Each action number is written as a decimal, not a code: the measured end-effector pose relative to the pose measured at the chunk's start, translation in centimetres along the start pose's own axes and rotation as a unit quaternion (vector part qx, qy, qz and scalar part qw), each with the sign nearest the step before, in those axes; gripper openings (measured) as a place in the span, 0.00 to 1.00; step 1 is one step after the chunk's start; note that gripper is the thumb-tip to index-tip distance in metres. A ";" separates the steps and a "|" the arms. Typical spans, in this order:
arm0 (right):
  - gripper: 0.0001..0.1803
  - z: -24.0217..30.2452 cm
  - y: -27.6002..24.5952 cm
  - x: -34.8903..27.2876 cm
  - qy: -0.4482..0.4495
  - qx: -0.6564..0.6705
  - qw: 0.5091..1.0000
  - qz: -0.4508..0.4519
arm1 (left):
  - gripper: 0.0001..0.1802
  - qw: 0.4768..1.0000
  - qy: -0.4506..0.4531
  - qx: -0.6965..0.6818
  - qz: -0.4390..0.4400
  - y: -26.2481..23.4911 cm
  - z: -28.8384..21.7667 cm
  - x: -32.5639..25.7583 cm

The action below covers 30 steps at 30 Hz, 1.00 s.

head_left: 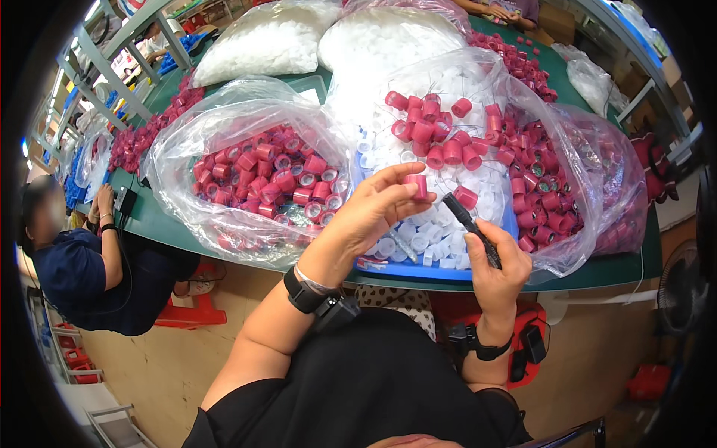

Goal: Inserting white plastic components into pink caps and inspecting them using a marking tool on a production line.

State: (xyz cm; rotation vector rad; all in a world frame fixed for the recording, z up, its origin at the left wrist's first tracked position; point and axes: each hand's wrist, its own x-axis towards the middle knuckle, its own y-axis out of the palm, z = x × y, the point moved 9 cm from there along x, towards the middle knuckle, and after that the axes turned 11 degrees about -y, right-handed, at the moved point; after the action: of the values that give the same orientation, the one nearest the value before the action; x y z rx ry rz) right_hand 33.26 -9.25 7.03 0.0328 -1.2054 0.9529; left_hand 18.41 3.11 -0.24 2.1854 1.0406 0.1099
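- Black-clothed lap and both forearms fill the bottom of the view, each wrist wearing a black strap with a small device on it.
- Left hand (371, 209) is up over the near edge of the blue tray (418, 270), fingertips pinched shut around one small pink cap (417, 185).
- Right hand (497, 270) sits just right of that, fist closed around a black tool (470, 226) whose tip points up toward the pink cap, close to it, though I can't tell if they touch.
- Blue tray is lined with a clear bag, white caps (418, 239) at the bottom and a heap of pink caps (448, 138) on top.
- Left of the tray, another clear bag of pink caps (272, 179), some showing silvery insides.
- Right of the tray, more bagged pink caps (620, 194).
- Behind the tray, two big bags of white caps (269, 41) on the green table (160, 220).
- Far left of the tray, a person in a dark blue shirt (71, 272) sits at the same table.
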 end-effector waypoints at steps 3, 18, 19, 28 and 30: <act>0.12 1.0 0.5 0.3 -0.027 0.011 1.000 0.012 | 0.26 0.986 -0.059 -0.142 0.059 -0.6 1.4 -0.1; 0.13 2.6 2.2 0.7 -0.061 0.029 0.997 0.040 | 0.17 0.979 -0.085 -0.166 0.077 -1.7 2.8 -0.3; 0.13 2.7 2.3 0.7 -0.060 0.029 0.997 0.040 | 0.17 0.981 -0.085 -0.161 0.072 -1.8 2.9 -0.2; 0.12 3.1 3.7 0.9 -0.061 0.014 0.995 0.078 | 0.17 0.992 -0.064 -0.105 0.037 -2.0 2.8 -0.2; 0.11 3.3 4.0 1.1 -0.063 -0.027 0.992 0.104 | 0.17 0.994 -0.060 -0.087 0.021 -2.3 2.9 -0.1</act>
State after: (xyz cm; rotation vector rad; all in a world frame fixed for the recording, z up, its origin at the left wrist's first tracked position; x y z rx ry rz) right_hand 28.21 -7.68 7.45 -0.0779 -1.3698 1.1135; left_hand 17.86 2.38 -3.89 2.0297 0.8846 0.0851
